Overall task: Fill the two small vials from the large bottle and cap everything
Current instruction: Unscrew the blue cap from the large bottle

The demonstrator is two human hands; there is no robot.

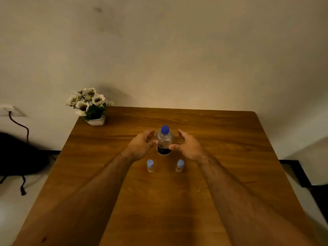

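Note:
A large clear bottle (164, 142) with a dark blue cap and a dark label stands upright in the middle of the wooden table (221, 139). Two small clear vials with pale blue caps stand in front of it, the left vial (150, 166) and the right vial (180, 165). My left hand (142, 145) is beside the bottle's left flank with fingers spread, its fingertips at or near the bottle. My right hand (188, 146) is on the bottle's right side, fingers apart, thumb close to the label. Neither hand grips anything.
A white pot of white artificial flowers (90, 105) stands at the table's far left corner, against the wall. A dark bag (19, 155) and a cable from a wall socket (10, 110) lie off the table's left edge.

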